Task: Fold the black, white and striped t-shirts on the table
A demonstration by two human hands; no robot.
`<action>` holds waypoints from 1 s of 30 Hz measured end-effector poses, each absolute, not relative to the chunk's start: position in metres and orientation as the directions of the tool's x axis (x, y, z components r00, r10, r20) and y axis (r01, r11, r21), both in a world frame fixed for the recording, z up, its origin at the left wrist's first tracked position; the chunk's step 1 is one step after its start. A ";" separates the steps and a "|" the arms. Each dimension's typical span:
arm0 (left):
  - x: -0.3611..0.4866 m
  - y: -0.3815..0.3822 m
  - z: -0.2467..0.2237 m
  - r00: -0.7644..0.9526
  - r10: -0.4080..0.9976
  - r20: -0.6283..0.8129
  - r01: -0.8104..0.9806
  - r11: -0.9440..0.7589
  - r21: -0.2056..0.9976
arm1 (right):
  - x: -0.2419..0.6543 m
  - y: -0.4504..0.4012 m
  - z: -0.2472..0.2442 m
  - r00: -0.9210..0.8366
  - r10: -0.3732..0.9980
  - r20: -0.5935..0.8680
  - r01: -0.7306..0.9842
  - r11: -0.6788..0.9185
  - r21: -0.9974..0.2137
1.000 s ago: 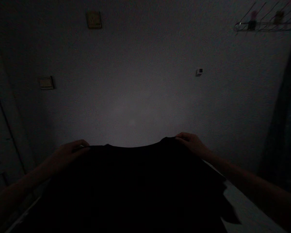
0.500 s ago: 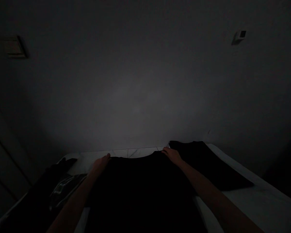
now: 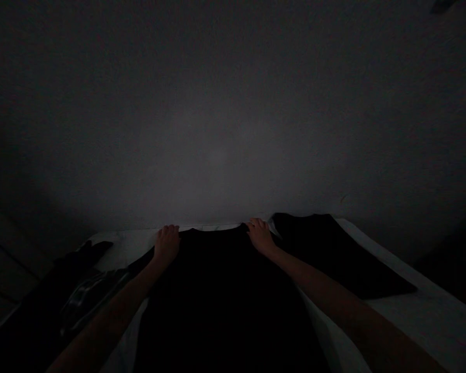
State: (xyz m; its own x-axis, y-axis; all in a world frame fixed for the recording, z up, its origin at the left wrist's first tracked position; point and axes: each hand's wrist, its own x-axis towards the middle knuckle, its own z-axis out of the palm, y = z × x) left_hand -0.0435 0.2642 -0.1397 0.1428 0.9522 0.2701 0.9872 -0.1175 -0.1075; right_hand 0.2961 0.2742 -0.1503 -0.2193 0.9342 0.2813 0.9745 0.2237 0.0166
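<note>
A black T-shirt [image 3: 225, 300] is spread out in front of me, its neckline toward the wall and its lower part running out of the bottom of the view. My left hand [image 3: 168, 242] is closed on its left shoulder, fingers bent over the far edge. On the other side of the neckline, my right hand [image 3: 259, 233] grips the right shoulder in the same way. Both thumbs are hard to make out in the dim light. The shirt is so dark that its folds do not show.
Another black garment [image 3: 334, 259] lies flat to the right on the pale marble-patterned surface [image 3: 423, 321]. On the left is a heap of dark clothes [image 3: 42, 305], beside a dark piece with light markings [image 3: 81, 300]. A plain grey wall [image 3: 225, 129] rises behind the surface.
Both hands have moved forward toward the wall with the T-shirt, and its neckline is now nearer the far edge. My view has tilted downward.
</note>
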 end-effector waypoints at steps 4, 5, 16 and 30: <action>-0.018 0.199 -0.179 0.385 0.855 0.349 0.918 -0.393 -0.051 | 0.256 0.201 -0.177 -0.496 0.844 0.202 0.846 0.523 -0.106; -0.017 0.180 -0.190 0.427 0.835 0.347 0.896 -0.443 -0.036 | 0.251 0.183 -0.183 -0.535 0.827 0.174 0.817 0.559 -0.143; -0.084 -0.009 -0.212 0.419 0.858 0.295 0.878 -0.466 0.109 | 0.336 0.016 -0.170 -0.694 0.719 0.044 0.680 0.673 -0.290; -0.085 -0.124 -0.191 -0.256 0.951 0.172 0.822 0.121 0.556 | 0.365 -0.133 -0.197 0.171 0.960 0.223 0.826 -0.016 -0.564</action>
State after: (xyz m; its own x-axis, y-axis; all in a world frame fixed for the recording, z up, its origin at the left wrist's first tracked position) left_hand -0.0846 -0.1243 -0.1907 -0.2563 0.9513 0.1715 0.8224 0.1214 0.5557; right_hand 0.3646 -0.1327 -0.1965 0.1712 0.9596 0.2231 0.8257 -0.0162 -0.5639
